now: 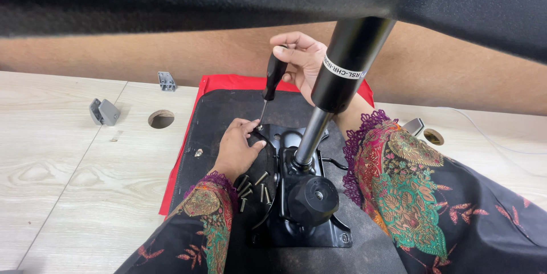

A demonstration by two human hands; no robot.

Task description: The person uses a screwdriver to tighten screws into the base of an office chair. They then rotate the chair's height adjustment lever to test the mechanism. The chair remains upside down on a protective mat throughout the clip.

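Two hands drive a screw into a black chair mechanism plate on a table.

Head view: the right hand (302, 57) is wrapped around a black screwdriver (272, 80), held upright, tip on the metal plate (296, 194). The left hand (239, 148) pinches the screw at the tip; loose screws (253, 185) lie just beside its wrist.

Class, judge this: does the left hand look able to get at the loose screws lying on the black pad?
Probably yes. The left hand rests on the metal plate, and the loose screws lie uncovered just beside its wrist, with nothing between.

Two grey plastic brackets (104, 111) (166, 81) lie on the pale wooden table (57, 160) near a round hole (161, 119).
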